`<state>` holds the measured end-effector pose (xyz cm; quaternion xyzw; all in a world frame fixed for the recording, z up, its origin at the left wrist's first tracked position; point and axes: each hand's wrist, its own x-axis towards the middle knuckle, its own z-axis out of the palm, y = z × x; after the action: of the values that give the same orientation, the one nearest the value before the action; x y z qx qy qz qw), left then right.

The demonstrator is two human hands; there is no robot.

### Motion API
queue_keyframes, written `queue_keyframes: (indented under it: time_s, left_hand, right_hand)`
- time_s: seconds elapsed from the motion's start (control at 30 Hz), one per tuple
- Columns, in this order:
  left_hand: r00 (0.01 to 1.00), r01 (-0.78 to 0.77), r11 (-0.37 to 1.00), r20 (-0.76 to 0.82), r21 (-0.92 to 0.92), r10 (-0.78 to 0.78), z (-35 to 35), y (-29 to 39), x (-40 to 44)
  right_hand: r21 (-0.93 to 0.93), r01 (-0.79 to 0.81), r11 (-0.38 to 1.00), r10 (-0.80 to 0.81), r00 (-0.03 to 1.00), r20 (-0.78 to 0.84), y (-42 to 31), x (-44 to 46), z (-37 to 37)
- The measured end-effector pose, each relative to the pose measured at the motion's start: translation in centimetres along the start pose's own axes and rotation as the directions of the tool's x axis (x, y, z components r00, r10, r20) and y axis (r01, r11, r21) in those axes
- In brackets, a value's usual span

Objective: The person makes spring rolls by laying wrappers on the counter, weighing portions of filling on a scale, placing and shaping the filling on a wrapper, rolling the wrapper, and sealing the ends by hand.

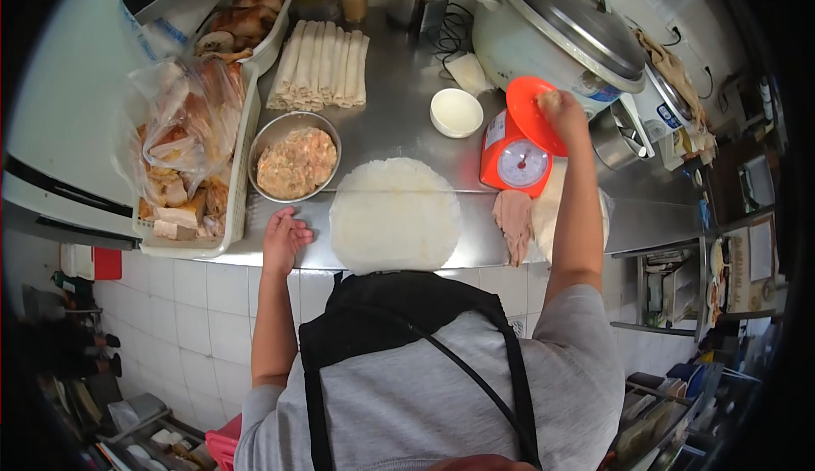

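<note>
My left hand [287, 237] is at the counter's front edge, fingers apart and empty, just below a steel bowl [328, 191] of minced filling [295, 163]. Round white wrappers [396, 216] lie flat in front of me. At the right, my right hand [562, 113] is over the orange plate [526, 108] of a red scale [510, 153], fingers closed on something pale, too hidden to name. A small white bowl [457, 113] stands left of the scale. Long pale rolls [321, 64] are stacked behind the steel bowl.
A white basket [244, 165] of bagged meat stands at the left, with another container [283, 38] behind it. A large lidded pot [518, 34] is at the back right. A pinkish cloth [513, 223] lies below the scale. Cables [454, 30] are coiled at the back.
</note>
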<state>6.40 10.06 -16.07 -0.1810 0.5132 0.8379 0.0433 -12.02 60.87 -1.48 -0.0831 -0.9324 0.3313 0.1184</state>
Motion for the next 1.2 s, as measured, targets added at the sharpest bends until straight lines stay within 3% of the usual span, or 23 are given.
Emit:
queue_keyframes:
  time_s: [0.07, 0.17, 0.27, 0.3, 0.37, 0.43, 0.53, 0.57, 0.63, 0.7, 0.73, 0.8, 0.83, 0.93, 1.03, 1.13, 1.2]
  left_hand:
    - [1.0, -0.002, 1.0, -0.004, 0.002, 0.002, -0.2, -0.2, 0.0]
    - [1.0, -0.008, 1.0, -0.003, 0.008, 0.008, -0.1, -0.3, 0.1]
    - [0.999, -0.005, 0.998, -0.032, 0.07, 0.007, 0.3, -0.1, -0.4]
    - [0.999, -0.003, 0.996, -0.032, 0.091, 0.006, 0.3, -0.1, -0.3]
    - [0.998, -0.021, 0.984, -0.05, 0.177, 0.03, 1.1, -0.2, -0.5]
    - [0.977, -0.2, 0.895, 0.012, 0.4, 0.213, 2.3, -1.4, -0.8]
    - [0.878, -0.476, 0.666, 0.268, 0.575, 0.396, 4.9, -3.2, -1.1]
    - [0.844, -0.531, 0.53, 0.356, 0.661, 0.402, 7.1, -2.5, -2.0]
    - [0.689, -0.713, 0.259, 0.581, 0.652, 0.433, 10.0, -2.0, -2.6]
    - [0.643, -0.756, 0.169, 0.668, 0.633, 0.375, 11.2, -2.9, -1.8]
    - [0.616, -0.778, 0.125, 0.708, 0.616, 0.345, 11.5, -3.4, -1.3]
    - [0.625, -0.771, 0.123, 0.707, 0.624, 0.33, 11.9, -4.3, -0.6]
    - [0.63, -0.768, 0.123, 0.706, 0.628, 0.324, 11.8, -4.7, -0.2]
    - [0.59, -0.804, 0.101, 0.764, 0.586, 0.263, 11.1, -5.4, 0.8]
    - [0.529, -0.848, 0.071, 0.83, 0.526, 0.173, 10.9, -4.2, 1.4]
    - [0.557, -0.829, 0.069, 0.83, 0.554, 0.034, 10.9, -2.2, 1.4]
    - [0.554, -0.831, 0.005, 0.827, 0.556, 0.101, 10.9, -2.4, 1.9]
  right_hand:
    - [0.417, -0.267, 0.869, 0.214, 0.962, 0.169, 2.3, 1.3, -1.7]
    - [0.79, -0.182, 0.586, 0.075, 0.983, 0.17, 1.8, 0.2, -3.1]
    - [0.779, -0.182, 0.6, 0.023, 0.977, 0.211, -3.5, -4.2, -3.1]
    - [0.637, -0.149, 0.756, -0.045, 0.96, 0.278, -3.9, -5.2, -2.6]
    - [0.541, -0.096, 0.836, -0.174, 0.888, 0.426, -6.3, -8.6, -0.2]
    - [0.541, -0.063, 0.839, -0.288, 0.791, 0.539, -8.2, -11.8, 3.8]
    - [0.338, -0.156, 0.928, -0.159, 0.656, 0.738, -9.4, -15.4, 10.4]
    - [0.371, -0.146, 0.917, -0.188, 0.662, 0.725, -8.2, -16.3, 14.1]
    - [0.372, -0.085, 0.924, -0.215, 0.689, 0.692, -7.8, -17.8, 17.9]
    - [0.299, 0.013, 0.954, -0.212, 0.733, 0.646, -8.5, -19.2, 18.8]
    - [0.265, 0.156, 0.951, -0.279, 0.801, 0.529, -8.3, -20.0, 18.9]
    - [0.127, 0.415, 0.901, -0.434, 0.856, 0.282, -7.7, -22.1, 18.9]
    - [0.165, 0.303, 0.938, -0.342, 0.884, 0.318, -7.4, -22.7, 19.3]
    - [0.125, 0.413, 0.902, -0.429, 0.888, 0.167, -6.5, -23.6, 20.5]
    - [0.036, 0.524, 0.851, -0.518, 0.825, 0.225, -6.0, -23.3, 20.0]
    - [0.013, 0.523, 0.852, -0.506, 0.818, 0.273, -7.4, -22.6, 16.6]
    - [-0.016, 0.564, 0.826, -0.526, 0.78, 0.339, -7.4, -21.8, 16.7]
